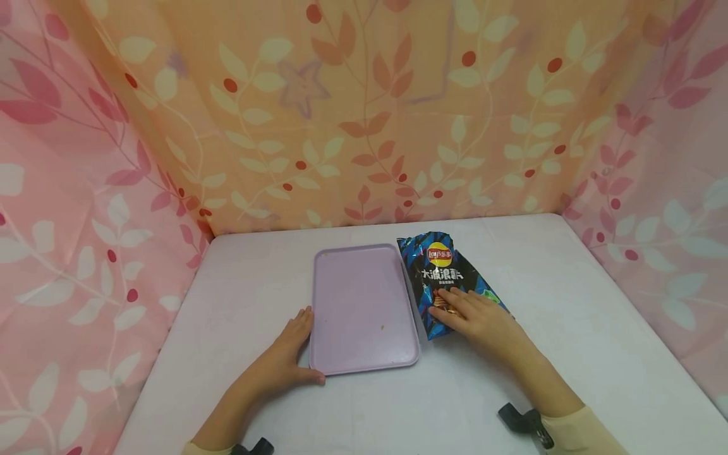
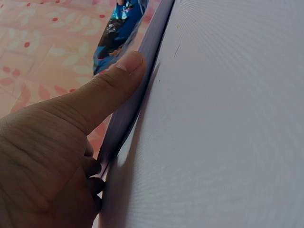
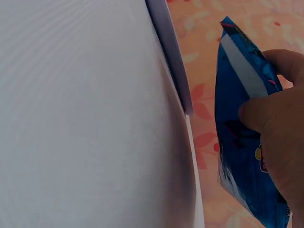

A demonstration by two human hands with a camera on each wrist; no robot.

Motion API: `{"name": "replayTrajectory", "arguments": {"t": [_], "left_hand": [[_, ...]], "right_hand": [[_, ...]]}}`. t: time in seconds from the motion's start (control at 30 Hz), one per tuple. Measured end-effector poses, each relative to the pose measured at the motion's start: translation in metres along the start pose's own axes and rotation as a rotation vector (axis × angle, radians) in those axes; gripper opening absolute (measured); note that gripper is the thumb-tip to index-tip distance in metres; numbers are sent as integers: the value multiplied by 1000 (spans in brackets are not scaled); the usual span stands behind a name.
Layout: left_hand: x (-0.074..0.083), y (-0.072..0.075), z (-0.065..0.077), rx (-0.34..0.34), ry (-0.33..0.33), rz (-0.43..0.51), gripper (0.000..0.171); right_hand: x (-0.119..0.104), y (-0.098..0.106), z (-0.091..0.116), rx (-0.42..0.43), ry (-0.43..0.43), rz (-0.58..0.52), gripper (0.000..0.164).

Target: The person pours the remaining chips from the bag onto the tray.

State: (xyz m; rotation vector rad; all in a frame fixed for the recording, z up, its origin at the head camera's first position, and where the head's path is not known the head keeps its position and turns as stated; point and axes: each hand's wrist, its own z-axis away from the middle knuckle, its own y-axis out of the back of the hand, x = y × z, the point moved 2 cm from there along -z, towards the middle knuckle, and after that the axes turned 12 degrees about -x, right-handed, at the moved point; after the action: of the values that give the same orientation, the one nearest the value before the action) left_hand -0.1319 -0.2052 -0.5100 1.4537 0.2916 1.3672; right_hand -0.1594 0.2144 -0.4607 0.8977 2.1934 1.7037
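Observation:
A flat lilac tray [image 1: 364, 309] with a low raised rim lies on the white table. My left hand [image 1: 284, 354] is at its left side, with fingertips along the left rim and the thumb near the front corner. The left wrist view shows that thumb [image 2: 114, 78] lying straight against the tray's edge. A blue and black bag of potato chips [image 1: 440, 278] lies just right of the tray, top end away from me. My right hand [image 1: 489, 319] grips its nearer right part, fingers spread over the printed face. In the right wrist view, the chip bag [image 3: 242, 123] sits between thumb and fingers.
White cloth covers the table [image 1: 239, 284]. An orange floral curtain [image 1: 364, 114] hangs behind it, and pink floral curtains close off both sides. A few small crumbs show on the tray. Black wrist devices [image 1: 526, 424] sit at both cuffs.

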Motion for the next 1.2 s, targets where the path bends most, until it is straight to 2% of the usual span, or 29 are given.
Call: {"name": "replayTrajectory", "arguments": {"t": [0.23,0.6,0.77,0.93,1.2], "left_hand": [[2,2,3,0,3,-8,131],[-2,-1,2,18,-20,-20,131],[-3,-3,-4,35,-36,-32,132],[0,-3,-8,44,-46,-42,132],[4,-2,-10,17,-46,-52,129]], "right_hand": [[-10,12,-9,-28,32,-6,55],[-24,33,-40,40,124,23,49],[-27,44,-57,53,156,29,48],[-32,52,-72,99,195,21,45],[-41,60,-82,166,227,-1,42]]}}
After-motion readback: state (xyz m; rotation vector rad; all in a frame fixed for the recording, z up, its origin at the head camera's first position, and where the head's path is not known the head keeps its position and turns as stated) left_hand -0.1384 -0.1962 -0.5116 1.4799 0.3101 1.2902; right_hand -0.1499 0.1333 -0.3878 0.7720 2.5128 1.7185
